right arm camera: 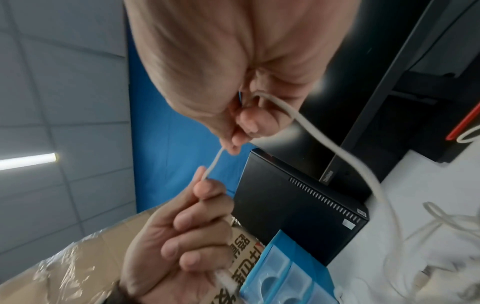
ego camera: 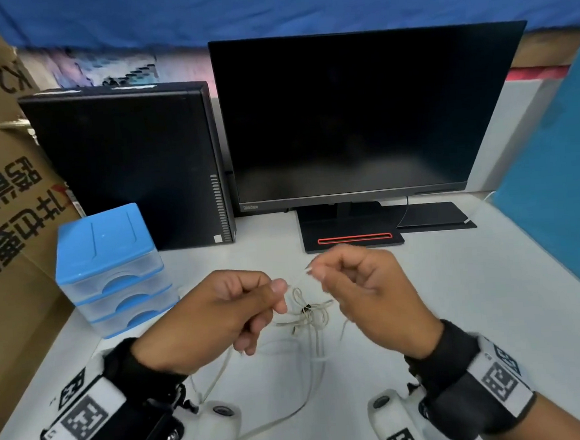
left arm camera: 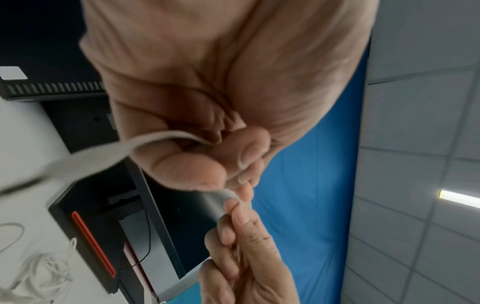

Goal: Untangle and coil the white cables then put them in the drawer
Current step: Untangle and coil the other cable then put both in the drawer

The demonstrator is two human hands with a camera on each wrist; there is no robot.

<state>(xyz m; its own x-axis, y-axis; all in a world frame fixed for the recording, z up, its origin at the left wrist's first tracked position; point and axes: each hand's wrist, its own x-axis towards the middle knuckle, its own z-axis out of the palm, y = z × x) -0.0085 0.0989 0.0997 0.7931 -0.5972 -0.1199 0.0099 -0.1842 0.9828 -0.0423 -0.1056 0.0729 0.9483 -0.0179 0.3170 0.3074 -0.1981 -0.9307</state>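
Head view: both hands are raised above the white bench (ego camera: pixel 459 311), knuckles up, fingers curled. The left hand (ego camera: pixel 216 314) pinches a strand of the white cables (ego camera: pixel 309 316) between thumb and forefinger, and the right hand (ego camera: pixel 365 290) pinches the same strand just beside it, so a short taut piece runs between the two. The tangled bunch hangs and lies just below and between the hands, with loose lengths trailing back toward the wrists. A blue drawer unit (ego camera: pixel 113 266), all drawers closed, stands on the bench beyond the left hand; a black computer case (ego camera: pixel 130 165) is behind it, and a dark monitor (ego camera: pixel 353 112) stands beyond the right hand.

Left wrist view: the left hand (left arm camera: pixel 207 102) has its fingers curled in, a blurred cable strand (left arm camera: pixel 91 158) leaving the palm. The right hand (left arm camera: pixel 246 257) meets it fingertip to fingertip. More tangled cable lies on the bench below.

Right wrist view: the right hand (right arm camera: pixel 233 82) nips the strand at its fingertips; the left hand (right arm camera: pixel 182 236) grips it just beyond, fingers wrapped round. The drawer unit (right arm camera: pixel 283 273) sits past the left hand.
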